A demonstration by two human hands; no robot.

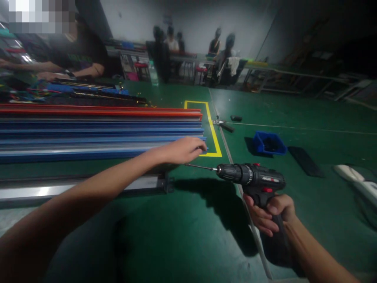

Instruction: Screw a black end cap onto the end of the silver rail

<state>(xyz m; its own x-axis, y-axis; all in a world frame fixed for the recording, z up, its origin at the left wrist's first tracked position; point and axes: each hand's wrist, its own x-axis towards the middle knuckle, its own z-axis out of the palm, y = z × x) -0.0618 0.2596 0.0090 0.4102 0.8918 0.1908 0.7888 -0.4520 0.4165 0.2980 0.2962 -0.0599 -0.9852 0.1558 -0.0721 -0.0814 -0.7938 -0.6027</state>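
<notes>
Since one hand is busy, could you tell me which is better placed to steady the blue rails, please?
Left, I'd judge: the left hand is by the ends of the blue rails with no tool visible in it, while the right hand grips the cordless drill.

Both forearms (pixel 112 181) extended (right grip (pixel 269 214) closed)

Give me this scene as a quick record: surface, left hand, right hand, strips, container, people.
surface: green tabletop with yellow tape
left hand: over the ends of the blue strips; contact unclear
right hand: holds a black drill by its grip, long bit pointing left
strips: red strips beyond the blue ones
nearer side: silver bar
container: blue bin, dark contents unclear
people: person at upper left, others blurred in the background
</notes>
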